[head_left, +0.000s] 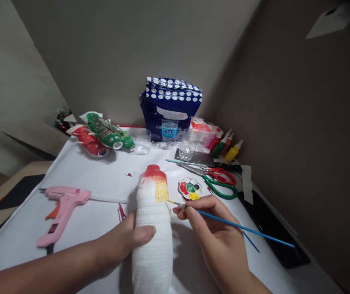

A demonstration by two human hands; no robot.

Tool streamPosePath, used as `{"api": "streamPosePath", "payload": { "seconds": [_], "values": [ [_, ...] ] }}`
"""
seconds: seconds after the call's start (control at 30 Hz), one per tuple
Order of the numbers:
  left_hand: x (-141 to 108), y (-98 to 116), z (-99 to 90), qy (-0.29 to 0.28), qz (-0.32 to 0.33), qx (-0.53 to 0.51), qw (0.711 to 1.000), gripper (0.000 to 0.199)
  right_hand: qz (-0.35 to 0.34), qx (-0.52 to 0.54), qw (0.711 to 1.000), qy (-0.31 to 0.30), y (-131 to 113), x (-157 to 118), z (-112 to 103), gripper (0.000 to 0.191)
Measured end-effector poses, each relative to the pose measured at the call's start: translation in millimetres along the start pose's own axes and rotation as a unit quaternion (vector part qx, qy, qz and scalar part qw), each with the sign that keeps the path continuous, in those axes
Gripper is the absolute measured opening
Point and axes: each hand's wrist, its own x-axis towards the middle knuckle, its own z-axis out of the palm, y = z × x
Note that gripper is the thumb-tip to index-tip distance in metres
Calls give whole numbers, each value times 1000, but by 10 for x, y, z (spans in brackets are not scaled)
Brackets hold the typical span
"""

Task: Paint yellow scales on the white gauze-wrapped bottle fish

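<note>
Prob. mid-yellow coat: L hand [133,233] grips the white form [153,261] over the table [95,220], R hand [219,230] pinches the blue brush [242,227] w/ tip [169,201] by the yellow patch [162,191], so next stroke needs steady hold.

The left arm [61,262] comes in low from the left side, bare and stretched out. The left hand [126,240] is curled in a hold, its thumb [144,234] on top and its other fingers mostly hidden. The right hand [220,237] is bent, its thumb [198,224] and pointing finger [209,201] pinched close together, its wrist [248,281] low down.
</note>
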Motion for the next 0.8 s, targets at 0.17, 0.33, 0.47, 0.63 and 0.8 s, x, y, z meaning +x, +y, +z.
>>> {"api": "streamPosePath", "payload": {
  "seconds": [0.17,0.33,0.47,0.63,0.8],
  "values": [
    [-9,-11,3,-15,5,-14,1000,69,6,22,1000,-11,13,-23,6,7],
    [9,32,31,-24,13,-22,999,66,18,62,998,-10,89,-58,19,5],
    [35,57,46,-17,28,-21,999,62,42,59,997,-5,86,-66,34,7],
    [40,32,44,-20,22,-46,998,54,32,68,997,-14,67,-94,67,5],
    [33,11,45,-5,23,-51,998,60,49,83,995,1,26,-105,112,6]
  ]
}}
